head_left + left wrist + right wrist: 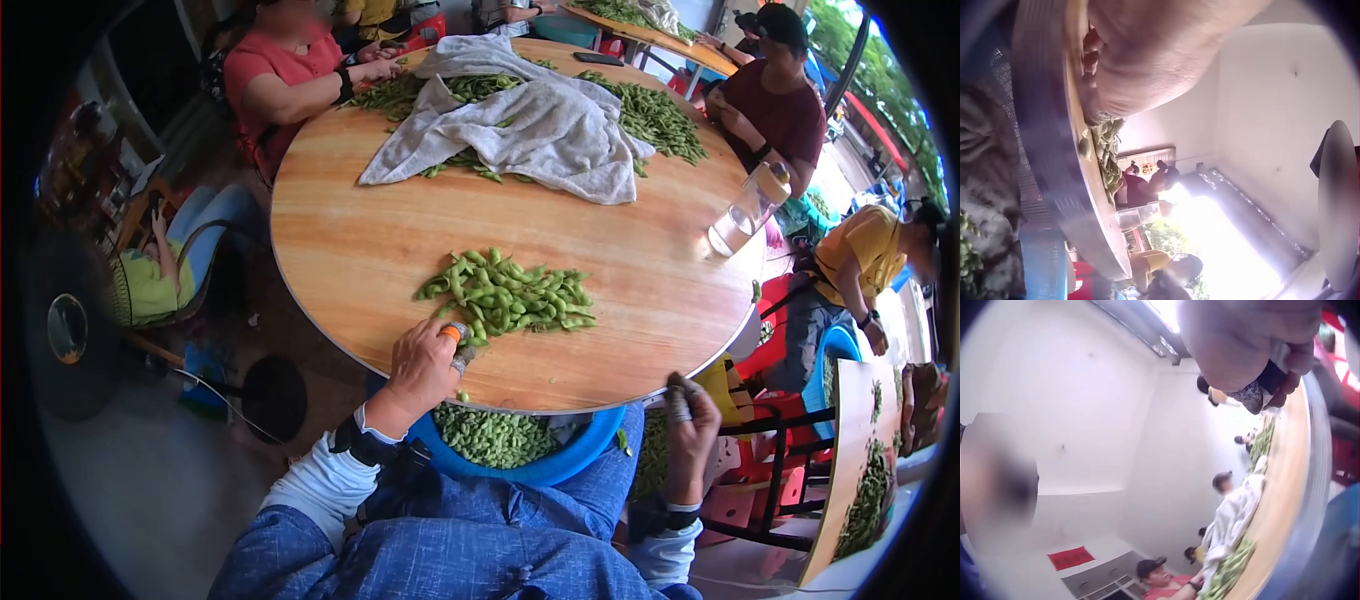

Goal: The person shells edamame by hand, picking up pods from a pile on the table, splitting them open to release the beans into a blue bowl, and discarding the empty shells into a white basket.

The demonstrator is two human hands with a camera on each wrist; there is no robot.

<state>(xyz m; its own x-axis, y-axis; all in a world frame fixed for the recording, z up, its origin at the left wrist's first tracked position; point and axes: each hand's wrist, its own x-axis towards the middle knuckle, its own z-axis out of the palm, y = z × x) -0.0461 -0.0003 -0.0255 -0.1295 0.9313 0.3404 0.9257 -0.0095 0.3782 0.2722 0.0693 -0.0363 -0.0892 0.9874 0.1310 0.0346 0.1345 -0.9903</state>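
Note:
Green bean pods (510,295) lie in a loose pile on the round wooden table (350,240). At the pile's near left edge, my left hand (425,362) rests with bent fingers, some wrapped in grey and one in orange; whether it pinches a pod is hidden. In the left wrist view, one pod (1085,147) lies by its thumb. My right hand (690,430) is raised just off the table's near right edge, fingers curled, nothing visible in it. Dark and speckled wraps cover its fingers in the right wrist view. Below the table edge, a blue basin (565,465) holds shelled beans (490,437).
A grey cloth (540,130) covers part of a larger pod heap (650,120) at the far side. A clear bottle (745,215) stands near the right edge and a phone (598,59) lies at the back. People sit around the table; a fan stands at left.

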